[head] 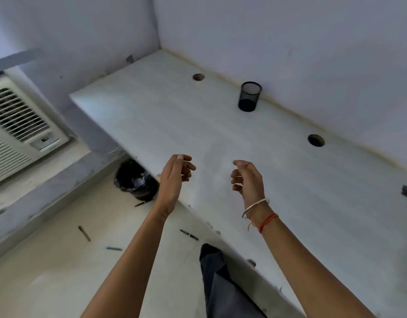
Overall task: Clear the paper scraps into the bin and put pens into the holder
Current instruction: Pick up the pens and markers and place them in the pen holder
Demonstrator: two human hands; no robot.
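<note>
A black mesh pen holder (250, 96) stands upright near the back wall on the white desk (220, 134). A black-lined bin (134, 179) with crumpled paper inside sits on the floor at the desk's left edge. Several pens lie on the floor: one (84, 233) at the left, one (114, 249) below it, one (189, 234) by the desk edge, one (140, 204) beside the bin. My left hand (175, 177) hovers over the desk's edge, fingers loosely curled, empty. My right hand (247, 180) hovers over the desk, also empty, well short of the holder.
Two round cable holes (198, 77) (316, 140) pierce the desk near the wall. An air conditioner unit (16, 127) sits in the wall at left. My dark trouser leg (220, 283) shows beside the desk's near edge.
</note>
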